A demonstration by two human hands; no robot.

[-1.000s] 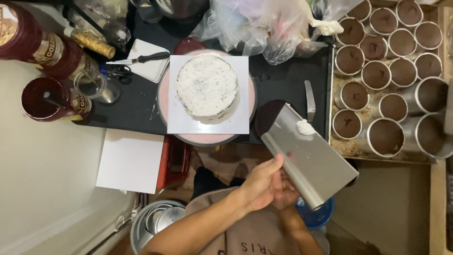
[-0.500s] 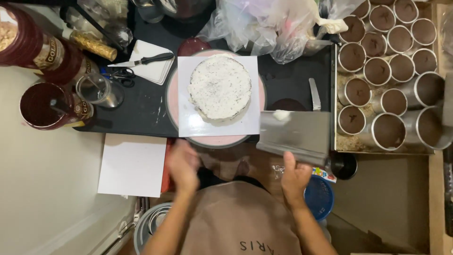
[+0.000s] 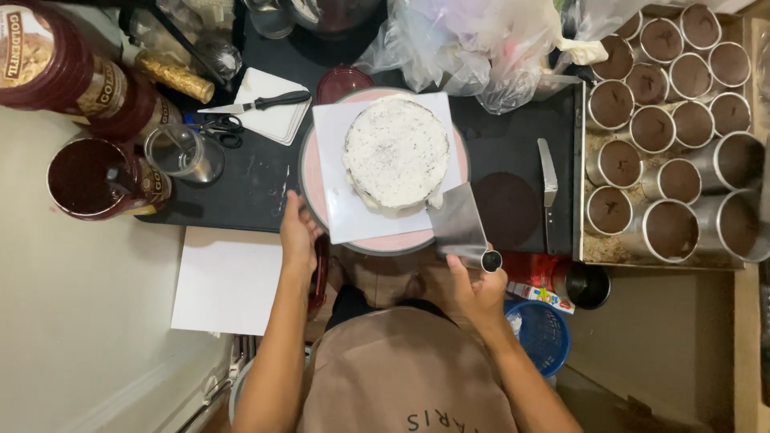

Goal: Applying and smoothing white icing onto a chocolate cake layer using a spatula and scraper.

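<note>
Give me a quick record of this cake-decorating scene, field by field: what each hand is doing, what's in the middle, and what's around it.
Left hand: left hand rests on the rim of the pink turntable.
Right hand: right hand holds a metal scraper by its handle, blade against the cake's side.
Centre: white speckled frosted cake on a white square board.
Right side: tray of dark filled round tins; a spatula on the black counter.
Left side: black-handled knife, scissors, glass, white paper sheet.
</note>
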